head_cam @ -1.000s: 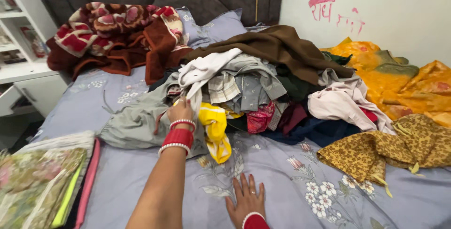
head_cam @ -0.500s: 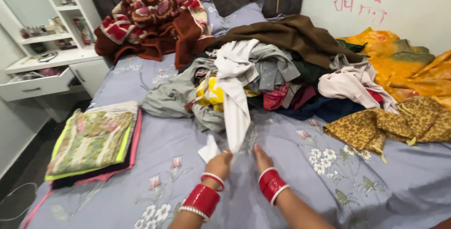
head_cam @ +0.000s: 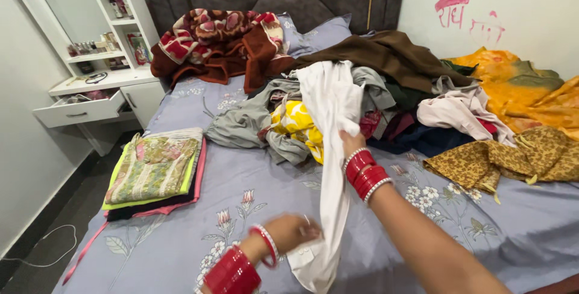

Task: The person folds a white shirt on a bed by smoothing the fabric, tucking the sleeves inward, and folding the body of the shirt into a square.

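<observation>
A long white garment (head_cam: 333,167) hangs stretched from the clothes pile (head_cam: 374,95) toward me. My right hand (head_cam: 350,143), with red bangles on the wrist, grips its upper part near the pile. Lower down, my left hand (head_cam: 295,232), blurred and also wearing red bangles, holds the garment's bottom end just above the lavender floral bedsheet (head_cam: 241,197). A yellow cloth (head_cam: 295,122) and a grey garment (head_cam: 241,125) lie in the pile right beside the white one.
A stack of folded clothes (head_cam: 154,170) lies at the bed's left edge. A red patterned blanket (head_cam: 217,37) and a pillow sit at the headboard. Orange (head_cam: 512,89) and mustard fabrics (head_cam: 512,161) lie at right. A white shelf unit with an open drawer (head_cam: 81,110) stands at left.
My right hand has risen up the white garment toward the pile, lifting and stretching it out. My left hand has dropped to the garment's lower end. The view shifted slightly left.
</observation>
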